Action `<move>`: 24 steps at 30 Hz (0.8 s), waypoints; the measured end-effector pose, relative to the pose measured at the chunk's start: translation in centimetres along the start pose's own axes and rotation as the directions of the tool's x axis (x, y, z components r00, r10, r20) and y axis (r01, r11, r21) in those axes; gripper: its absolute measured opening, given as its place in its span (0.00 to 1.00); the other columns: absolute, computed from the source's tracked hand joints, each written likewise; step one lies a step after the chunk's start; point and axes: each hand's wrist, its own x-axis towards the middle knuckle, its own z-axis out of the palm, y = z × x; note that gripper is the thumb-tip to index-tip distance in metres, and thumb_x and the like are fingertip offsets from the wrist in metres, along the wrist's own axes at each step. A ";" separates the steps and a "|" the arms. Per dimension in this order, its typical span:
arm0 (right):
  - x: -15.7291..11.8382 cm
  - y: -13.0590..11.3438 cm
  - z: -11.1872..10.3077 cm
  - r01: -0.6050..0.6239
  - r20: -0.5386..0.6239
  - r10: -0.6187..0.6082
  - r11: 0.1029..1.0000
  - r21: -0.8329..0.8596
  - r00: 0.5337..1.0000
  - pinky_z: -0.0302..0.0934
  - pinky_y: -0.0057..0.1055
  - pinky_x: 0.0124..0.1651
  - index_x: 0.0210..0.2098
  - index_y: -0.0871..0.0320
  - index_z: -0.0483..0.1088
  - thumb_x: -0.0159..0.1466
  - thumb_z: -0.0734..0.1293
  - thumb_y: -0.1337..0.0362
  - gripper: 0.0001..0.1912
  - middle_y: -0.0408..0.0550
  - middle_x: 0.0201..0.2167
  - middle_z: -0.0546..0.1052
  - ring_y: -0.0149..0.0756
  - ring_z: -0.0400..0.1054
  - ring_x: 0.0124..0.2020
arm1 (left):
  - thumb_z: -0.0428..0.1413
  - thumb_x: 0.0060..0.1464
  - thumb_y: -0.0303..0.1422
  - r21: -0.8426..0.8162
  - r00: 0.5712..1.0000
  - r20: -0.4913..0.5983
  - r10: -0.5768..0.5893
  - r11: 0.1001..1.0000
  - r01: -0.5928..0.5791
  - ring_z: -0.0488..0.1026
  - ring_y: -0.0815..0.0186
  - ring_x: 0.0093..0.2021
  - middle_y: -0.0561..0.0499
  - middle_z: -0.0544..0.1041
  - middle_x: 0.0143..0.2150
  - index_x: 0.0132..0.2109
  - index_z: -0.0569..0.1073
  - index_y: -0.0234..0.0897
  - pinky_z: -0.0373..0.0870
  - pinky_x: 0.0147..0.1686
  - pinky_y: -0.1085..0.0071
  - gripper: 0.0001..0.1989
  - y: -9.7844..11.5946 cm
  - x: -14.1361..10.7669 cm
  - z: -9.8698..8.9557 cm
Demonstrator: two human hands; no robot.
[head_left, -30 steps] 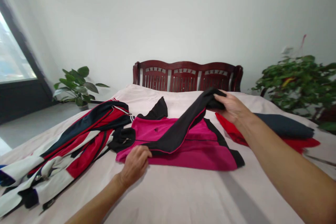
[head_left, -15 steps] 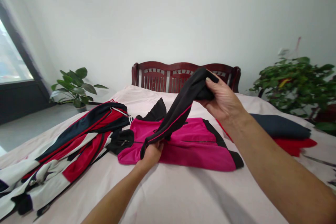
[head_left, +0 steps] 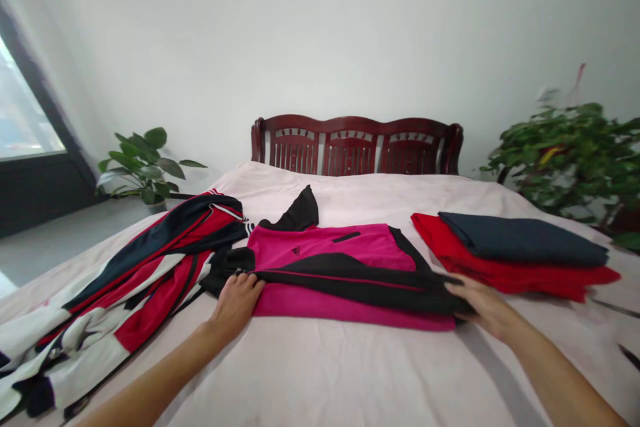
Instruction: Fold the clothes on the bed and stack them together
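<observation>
A magenta and black zip jacket (head_left: 310,240) lies on the bed with its collar to the left and its hem to the right. One black sleeve (head_left: 345,280) with a thin pink stripe is laid lengthwise across the body. At the shoulder end, beside the black collar, my left hand (head_left: 239,297) has its fingers closed over the edge of the cloth. My right hand (head_left: 483,303) grips the cuff end, its thumb on top, near the hem. The other black sleeve (head_left: 297,210) points away from me.
To the left lies a loose heap of navy, red and white clothes (head_left: 145,280). Folded navy cloth (head_left: 530,239) rests on folded red cloth (head_left: 540,280) at the right. Behind the bed stand a dark wooden headboard (head_left: 350,143) and potted plants (head_left: 145,160) at both sides.
My right hand has come down and to the right, stretching the raised sleeve flat across the jacket. My left hand has slid left to the shoulder.
</observation>
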 end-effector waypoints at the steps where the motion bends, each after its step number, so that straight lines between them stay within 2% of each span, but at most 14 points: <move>1: -0.1 1.8 -0.5 -0.067 -0.006 0.067 0.993 -0.094 0.998 0.70 0.36 0.27 0.36 0.54 0.77 0.50 0.71 0.64 0.12 0.50 0.28 0.81 0.44 0.76 0.28 | 0.49 0.60 0.23 -0.003 1.000 0.012 -0.003 1.000 0.003 0.71 0.54 0.49 0.43 0.77 0.46 0.50 0.77 0.43 0.63 0.49 0.59 0.18 -0.5 -0.5 0.0; 3: -0.4 4.0 -0.7 -0.164 -0.052 0.157 0.969 -0.187 0.986 0.70 0.36 0.27 0.35 0.54 0.77 0.51 0.70 0.62 0.11 0.51 0.29 0.82 0.45 0.76 0.29 | 0.50 0.62 0.29 -0.044 0.999 0.003 -0.032 0.999 0.032 0.71 0.56 0.48 0.46 0.77 0.45 0.49 0.76 0.44 0.63 0.48 0.62 0.13 -0.7 -1.0 0.0; 5: -0.5 4.4 -0.4 -0.173 -0.092 0.157 0.964 -0.203 0.983 0.69 0.36 0.27 0.36 0.54 0.76 0.50 0.69 0.61 0.13 0.52 0.30 0.82 0.47 0.76 0.30 | 0.52 0.62 0.34 -0.067 0.993 -0.076 -0.089 0.994 0.084 0.70 0.56 0.49 0.46 0.76 0.47 0.51 0.74 0.44 0.64 0.49 0.62 0.12 -0.4 -0.7 -0.2; 7: -0.4 3.6 0.1 -0.109 -0.090 0.091 0.969 -0.223 0.992 0.69 0.36 0.28 0.39 0.54 0.77 0.50 0.68 0.61 0.16 0.51 0.31 0.82 0.46 0.76 0.31 | 0.54 0.60 0.34 -0.053 0.976 -0.165 -0.139 0.990 0.132 0.69 0.54 0.52 0.45 0.74 0.51 0.53 0.72 0.43 0.63 0.50 0.61 0.14 -0.1 0.1 -0.5; 8: -0.4 3.0 0.2 -0.063 -0.076 0.046 0.969 -0.239 0.996 0.70 0.36 0.30 0.39 0.54 0.77 0.49 0.68 0.61 0.17 0.51 0.31 0.82 0.46 0.77 0.32 | 0.54 0.59 0.32 -0.047 0.973 -0.177 -0.147 0.989 0.141 0.69 0.54 0.52 0.45 0.74 0.51 0.53 0.72 0.43 0.63 0.50 0.61 0.14 0.0 0.5 -0.5; 11: -0.5 1.5 0.3 0.083 -0.043 -0.096 0.967 -0.240 0.994 0.71 0.36 0.36 0.43 0.54 0.78 0.50 0.68 0.59 0.21 0.51 0.35 0.82 0.46 0.77 0.37 | 0.52 0.58 0.27 -0.105 0.974 -0.162 -0.161 0.984 0.145 0.70 0.58 0.48 0.48 0.74 0.44 0.43 0.72 0.43 0.65 0.47 0.64 0.09 -0.6 0.9 -0.7; 13: -0.5 1.1 0.2 0.130 -0.058 -0.143 0.973 -0.191 0.988 0.71 0.36 0.38 0.45 0.54 0.77 0.50 0.68 0.56 0.23 0.52 0.39 0.82 0.46 0.76 0.41 | 0.50 0.57 0.26 -0.168 0.956 -0.232 -0.181 0.975 0.144 0.71 0.60 0.46 0.50 0.73 0.41 0.38 0.70 0.42 0.65 0.46 0.67 0.07 -1.2 0.1 -0.8; 15: -0.4 1.4 0.1 0.113 -0.070 -0.128 0.977 -0.182 0.989 0.70 0.36 0.36 0.46 0.54 0.76 0.52 0.68 0.54 0.23 0.52 0.41 0.82 0.46 0.76 0.40 | 0.49 0.57 0.26 -0.193 0.925 -0.322 -0.202 0.970 0.145 0.70 0.61 0.46 0.50 0.71 0.40 0.37 0.68 0.43 0.65 0.46 0.67 0.07 -1.8 -1.3 -0.7; 17: 0.0 2.4 0.2 0.070 -0.073 -0.094 0.958 -0.278 0.993 0.70 0.38 0.36 0.44 0.55 0.76 0.52 0.67 0.56 0.21 0.53 0.40 0.82 0.47 0.76 0.38 | 0.49 0.56 0.25 -0.186 0.936 -0.301 -0.184 0.974 0.131 0.70 0.60 0.44 0.50 0.71 0.40 0.37 0.68 0.43 0.65 0.45 0.67 0.07 -2.0 -2.9 -0.6; 21: 1.4 4.8 0.2 0.099 -0.063 -0.155 0.845 -0.525 0.986 0.67 0.40 0.51 0.38 0.55 0.76 0.52 0.65 0.61 0.15 0.52 0.40 0.82 0.47 0.75 0.45 | 0.47 0.56 0.25 -0.210 0.979 -0.138 -0.147 0.971 0.116 0.70 0.60 0.43 0.50 0.73 0.40 0.38 0.69 0.43 0.66 0.44 0.65 0.09 -1.8 -4.8 -0.5; 24: 2.2 5.5 -0.7 0.080 -0.065 -0.149 0.792 -0.605 0.987 0.66 0.42 0.54 0.40 0.54 0.76 0.51 0.67 0.60 0.16 0.53 0.42 0.82 0.50 0.75 0.48 | 0.50 0.56 0.28 -0.255 0.993 -0.068 -0.100 0.964 0.080 0.71 0.60 0.46 0.50 0.74 0.44 0.40 0.71 0.42 0.67 0.47 0.64 0.07 -2.1 -5.5 -0.9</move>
